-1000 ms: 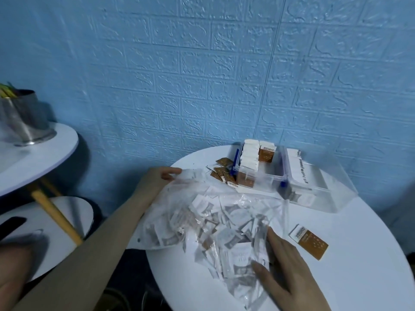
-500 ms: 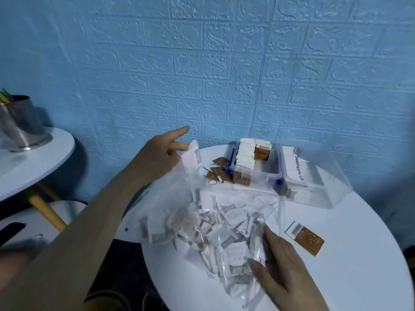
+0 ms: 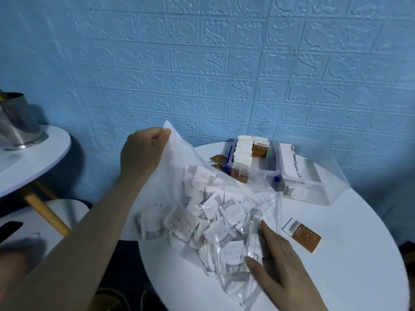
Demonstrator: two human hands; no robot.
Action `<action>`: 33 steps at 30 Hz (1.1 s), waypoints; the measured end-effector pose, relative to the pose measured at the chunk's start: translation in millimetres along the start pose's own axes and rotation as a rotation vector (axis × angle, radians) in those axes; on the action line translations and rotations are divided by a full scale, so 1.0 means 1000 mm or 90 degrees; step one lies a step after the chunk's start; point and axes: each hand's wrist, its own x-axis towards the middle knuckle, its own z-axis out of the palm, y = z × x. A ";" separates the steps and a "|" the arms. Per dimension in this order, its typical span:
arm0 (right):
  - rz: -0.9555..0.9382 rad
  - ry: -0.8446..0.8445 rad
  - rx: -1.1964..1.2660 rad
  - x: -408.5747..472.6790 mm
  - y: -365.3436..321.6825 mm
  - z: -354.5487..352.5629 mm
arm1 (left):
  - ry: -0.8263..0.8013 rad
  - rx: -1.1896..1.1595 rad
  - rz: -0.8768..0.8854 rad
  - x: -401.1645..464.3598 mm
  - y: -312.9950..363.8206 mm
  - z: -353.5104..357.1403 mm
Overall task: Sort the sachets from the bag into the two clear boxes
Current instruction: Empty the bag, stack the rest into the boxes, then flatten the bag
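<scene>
Plastic bag corner pinched (left hand), table edge

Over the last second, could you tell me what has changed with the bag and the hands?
The left hand took hold of the bag's corner and lifted it up. The right hand kept resting flat on the bag's near end; the two clear boxes and the loose brown sachet stayed put.
</scene>
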 end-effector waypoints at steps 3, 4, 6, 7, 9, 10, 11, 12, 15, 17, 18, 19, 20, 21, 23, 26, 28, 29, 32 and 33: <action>0.015 -0.014 0.009 0.000 0.000 -0.001 | -0.146 0.022 -0.008 -0.024 -0.024 0.002; 0.012 -0.018 0.005 0.000 0.000 -0.001 | -0.222 0.009 -0.012 -0.033 -0.030 0.001; 0.015 -0.025 -0.008 0.000 0.001 0.000 | -0.370 0.037 -0.064 -0.051 -0.047 -0.003; 0.019 -0.029 -0.013 -0.001 0.001 0.000 | -0.436 0.054 -0.080 -0.057 -0.055 -0.006; 0.027 -0.041 -0.017 -0.001 0.001 0.000 | -0.518 0.077 -0.082 -0.067 -0.075 -0.007; 0.033 -0.050 -0.016 -0.001 0.001 0.000 | -0.535 0.086 -0.081 -0.070 -0.081 -0.007; 0.038 -0.058 -0.014 -0.001 0.000 0.000 | -0.540 0.076 -0.085 -0.072 -0.084 -0.006; 0.042 -0.064 -0.010 -0.001 0.000 -0.001 | -0.528 0.052 -0.078 -0.073 -0.084 -0.005; 0.054 -0.060 0.007 -0.002 -0.002 -0.002 | -0.407 0.023 0.003 -0.068 -0.066 -0.003; 0.067 -0.047 0.026 -0.002 -0.005 -0.003 | -0.307 -0.035 0.053 -0.058 -0.043 -0.003; 0.078 -0.043 0.041 -0.002 -0.006 -0.005 | -0.273 -0.068 0.078 -0.052 -0.029 -0.004; 0.090 -0.044 0.059 -0.002 -0.008 -0.006 | -0.249 -0.095 0.111 -0.046 -0.011 -0.006; 0.103 -0.046 0.078 -0.002 -0.009 -0.006 | -0.238 -0.114 0.155 -0.042 0.008 -0.009; 0.115 -0.046 0.096 -0.002 -0.009 -0.008 | -0.232 -0.134 0.192 -0.038 0.027 -0.012; 0.125 -0.036 0.126 -0.002 -0.010 -0.011 | -0.224 -0.187 0.216 -0.030 0.064 -0.020; 0.113 -0.027 0.155 -0.001 -0.010 -0.012 | -0.202 -0.258 0.190 -0.014 0.097 -0.032; 0.129 -0.027 0.173 0.000 -0.011 -0.014 | -0.188 -0.270 0.182 -0.006 0.105 -0.040; 0.133 -0.027 0.172 0.001 -0.011 -0.015 | -0.180 -0.277 0.174 -0.004 0.106 -0.043; 0.121 -0.035 0.138 0.002 -0.011 -0.015 | -0.161 -0.275 0.135 -0.006 0.100 -0.048; 0.121 -0.044 0.129 0.002 -0.011 -0.014 | -0.152 -0.243 0.128 -0.007 0.094 -0.048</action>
